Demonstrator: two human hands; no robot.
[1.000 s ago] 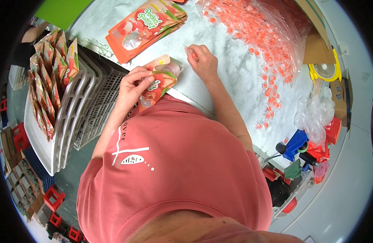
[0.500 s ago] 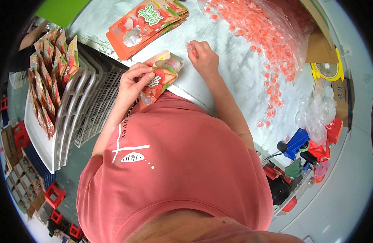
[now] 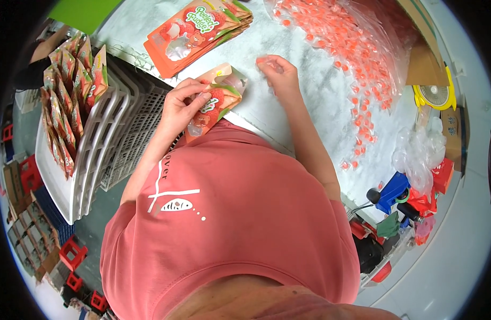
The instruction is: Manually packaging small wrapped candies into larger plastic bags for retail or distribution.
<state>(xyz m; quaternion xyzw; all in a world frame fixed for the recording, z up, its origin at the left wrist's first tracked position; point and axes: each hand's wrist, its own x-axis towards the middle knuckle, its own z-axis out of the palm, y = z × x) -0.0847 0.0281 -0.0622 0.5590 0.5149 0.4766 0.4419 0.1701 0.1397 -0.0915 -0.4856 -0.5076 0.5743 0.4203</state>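
Note:
My left hand pinches a red and green printed candy pouch near the table's front edge. The pouch's top gapes toward the right. A little to its right, apart from it, my right hand is closed on small clear-wrapped candies; how many is hard to make out. Beyond my left hand lies a stack of flat pouches in the same print. Loose wrapped red candies spill from a large clear plastic bag at the far right, trailing toward me.
Filled pouches stand in the uppermost of several stacked white plastic crates on the left. At right are a yellow scale, a cardboard box, crumpled clear bags and a blue tape dispenser. Another person's arm shows at far left.
My right hand has moved a little to the right, away from the pouch, with the candies in its fingers. My left hand keeps its hold on the pouch. The whole view has shifted slightly.

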